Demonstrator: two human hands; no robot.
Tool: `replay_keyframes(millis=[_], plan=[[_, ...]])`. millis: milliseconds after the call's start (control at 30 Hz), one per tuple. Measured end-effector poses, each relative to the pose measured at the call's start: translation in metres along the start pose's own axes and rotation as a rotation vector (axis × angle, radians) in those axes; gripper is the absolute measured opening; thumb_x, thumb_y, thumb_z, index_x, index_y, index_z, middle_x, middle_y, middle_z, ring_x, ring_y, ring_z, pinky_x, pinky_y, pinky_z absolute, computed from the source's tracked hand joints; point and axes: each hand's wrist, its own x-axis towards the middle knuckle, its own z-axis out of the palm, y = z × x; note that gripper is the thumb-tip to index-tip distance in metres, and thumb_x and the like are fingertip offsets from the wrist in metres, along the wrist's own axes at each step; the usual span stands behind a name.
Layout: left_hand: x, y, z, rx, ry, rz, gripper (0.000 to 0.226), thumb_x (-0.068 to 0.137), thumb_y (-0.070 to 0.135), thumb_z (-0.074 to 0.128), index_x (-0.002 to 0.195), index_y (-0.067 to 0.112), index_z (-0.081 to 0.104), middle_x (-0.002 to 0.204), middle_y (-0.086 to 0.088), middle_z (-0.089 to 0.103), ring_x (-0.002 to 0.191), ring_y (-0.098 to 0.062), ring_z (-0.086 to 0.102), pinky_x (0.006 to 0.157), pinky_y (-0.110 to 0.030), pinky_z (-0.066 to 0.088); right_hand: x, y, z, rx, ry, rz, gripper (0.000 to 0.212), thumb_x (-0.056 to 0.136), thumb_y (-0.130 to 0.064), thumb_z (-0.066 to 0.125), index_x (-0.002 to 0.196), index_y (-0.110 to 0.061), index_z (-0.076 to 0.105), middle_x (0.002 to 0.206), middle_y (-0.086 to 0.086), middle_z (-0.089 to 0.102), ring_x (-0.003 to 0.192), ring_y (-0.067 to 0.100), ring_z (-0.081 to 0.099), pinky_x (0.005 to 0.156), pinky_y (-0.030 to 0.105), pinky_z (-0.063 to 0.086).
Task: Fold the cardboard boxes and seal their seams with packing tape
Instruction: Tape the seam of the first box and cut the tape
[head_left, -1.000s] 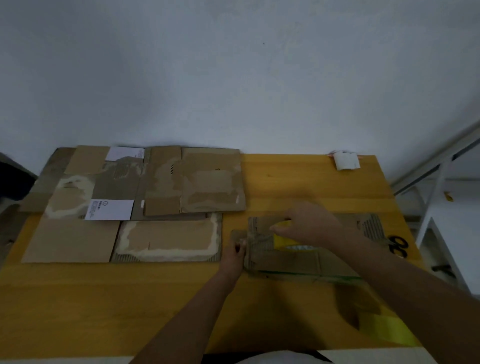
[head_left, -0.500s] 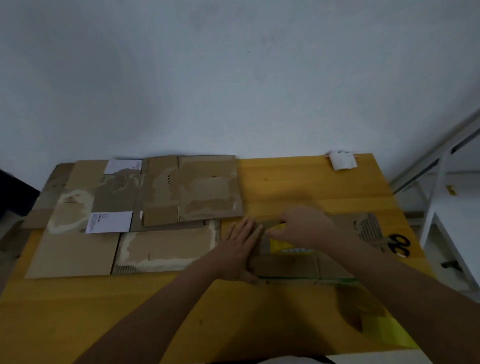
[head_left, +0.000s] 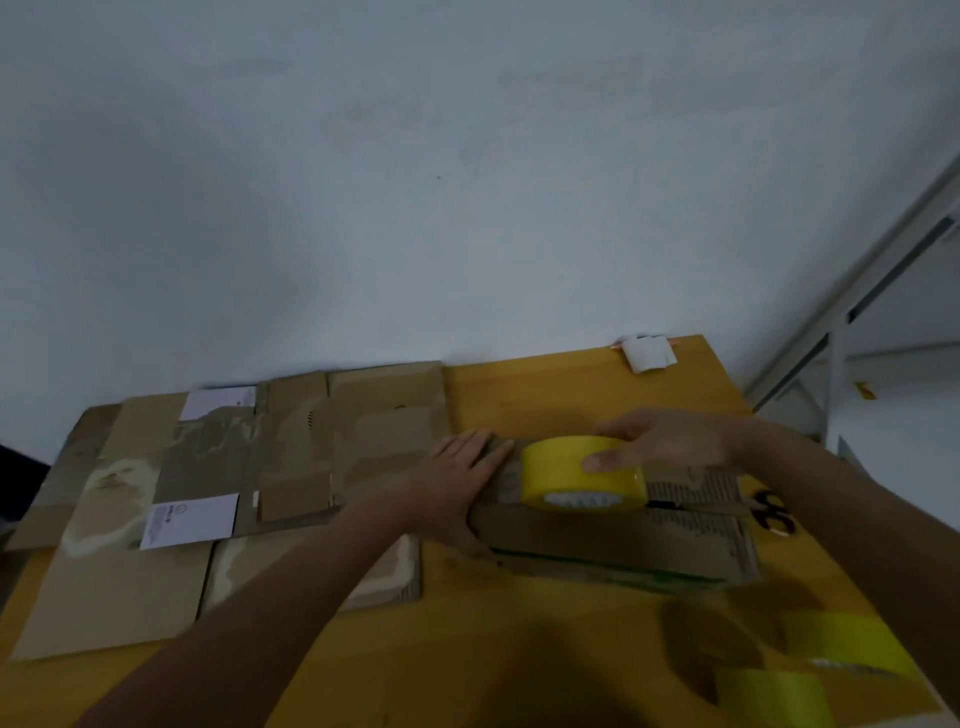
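1. Left hand (head_left: 457, 486) lies flat, palm down, fingers straight and together, pressing on the left end of the folded cardboard box (head_left: 613, 535).
2. Right hand (head_left: 660, 441) grips the yellow tape roll (head_left: 576, 475); thumb lies across the roll's near outer face, other fingers curl over its far side.
3. Tape roll stands on its edge on top of the box, just right of the left hand's fingertips, nearly touching them.
4. Box sits flattened on the yellow wooden table (head_left: 545, 384), right of centre, long side running left to right; corrugated flap edges show at its right end.
5. Green strip shows along the box's near edge; cannot tell what it is.
6. Flat cardboard sheets (head_left: 291, 457) cover the left half of the table, overlapping one another, with torn pale patches where tape was peeled.
7. Two white labels on those sheets: one far (head_left: 218, 402), one nearer (head_left: 189, 519).
8. Black-handled scissors (head_left: 776, 512) lie on the table just beside the box's right end, partly hidden by the right forearm.
9. Two more yellow tape rolls (head_left: 841, 644) at the near right corner, blurred.
10. Small white object (head_left: 648, 353) at the far right table edge against the wall; too small to identify.
11. White metal frame (head_left: 852, 306) stands right of the table.
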Motion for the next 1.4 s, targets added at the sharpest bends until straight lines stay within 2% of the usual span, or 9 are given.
replay_keyframes(millis=[200,367,500,800,933,1033,1100,1233,1400], plan=[[0.025,-0.019,-0.067,0.105,-0.111,0.040,0.128,0.068,0.078,0.068,0.156,0.023,-0.008,0.163,-0.009,-0.002,0.150,-0.030,0.003,0.122,-0.046,0.007,-0.002,0.011,-0.023,0.117,0.133,-0.029,0.076,0.083,-0.053,0.062,0.148,-0.024,0.035,0.143,-0.015,0.039,0.129,0.009,0.040,0.107,0.029,0.032],[0.039,-0.002,-0.079,0.113,-0.116,0.065,0.128,0.063,0.086,0.061,0.155,0.030,-0.008,0.163,-0.007,-0.002,0.149,-0.030,0.002,0.121,-0.051,0.010,-0.014,0.025,-0.041,0.270,0.143,-0.054,0.032,0.085,-0.042,0.064,0.116,-0.037,0.058,0.123,-0.018,0.061,0.106,0.003,0.060,0.096,0.026,0.045],[0.054,0.026,-0.069,0.097,-0.144,0.055,0.128,0.064,0.084,0.063,0.156,0.027,-0.005,0.162,-0.008,0.001,0.148,-0.033,0.007,0.121,-0.050,0.012,-0.014,0.048,-0.039,0.375,0.191,-0.044,0.056,0.075,-0.044,0.070,0.127,-0.025,0.061,0.128,-0.006,0.065,0.116,0.017,0.061,0.104,0.036,0.043],[0.047,0.027,-0.107,0.237,-0.081,0.097,0.130,0.064,0.084,0.064,0.157,0.025,-0.007,0.164,-0.011,-0.011,0.151,-0.028,-0.004,0.120,-0.046,-0.001,-0.029,0.063,-0.037,0.365,0.247,-0.135,0.057,0.076,-0.063,0.059,0.123,-0.030,0.064,0.124,-0.010,0.065,0.112,0.011,0.063,0.102,0.032,0.045],[0.056,-0.004,-0.117,0.399,-0.088,0.076,0.134,0.048,0.095,0.040,0.154,0.029,-0.009,0.163,-0.017,0.001,0.150,-0.033,0.008,0.119,-0.047,0.007,-0.015,0.054,-0.029,0.239,0.213,-0.104,0.081,0.075,-0.070,0.058,0.144,-0.030,0.044,0.151,-0.010,0.040,0.136,0.014,0.042,0.113,0.040,0.034],[0.070,-0.031,-0.103,0.413,-0.049,0.103,0.150,0.034,0.109,0.014,0.155,0.020,0.011,0.160,-0.022,0.019,0.145,-0.038,0.026,0.116,-0.052,0.017,0.005,0.045,-0.029,0.111,0.184,-0.050,0.097,0.075,-0.078,0.049,0.154,-0.029,0.021,0.162,-0.009,0.011,0.148,0.022,0.018,0.119,0.050,0.019],[0.081,-0.045,-0.094,0.386,-0.126,0.063,0.161,0.025,0.110,0.008,0.157,0.019,0.011,0.162,-0.018,0.012,0.147,-0.035,0.021,0.117,-0.052,0.014,0.017,0.036,-0.029,0.082,0.178,-0.028,0.103,0.071,-0.082,0.042,0.155,-0.029,0.016,0.164,-0.006,0.003,0.150,0.024,0.012,0.119,0.053,0.015],[0.095,-0.048,-0.070,0.342,-0.252,0.007,0.138,0.057,0.083,0.068,0.157,0.023,-0.005,0.164,-0.013,-0.007,0.150,-0.035,0.003,0.118,-0.056,0.008,0.039,0.034,-0.026,0.199,0.172,0.007,0.107,0.072,-0.081,0.046,0.156,-0.023,0.016,0.162,-0.001,0.016,0.146,0.027,0.025,0.119,0.048,0.023],[0.082,-0.054,-0.037,0.169,-0.082,-0.054,0.123,0.073,0.066,0.071,0.157,0.024,-0.009,0.164,-0.010,-0.012,0.151,-0.031,-0.007,0.121,-0.055,0.006,0.061,0.054,-0.023,0.279,0.191,0.015,0.127,0.052,-0.098,0.048,0.155,-0.029,0.018,0.161,-0.002,0.020,0.143,0.027,0.031,0.116,0.052,0.028]])
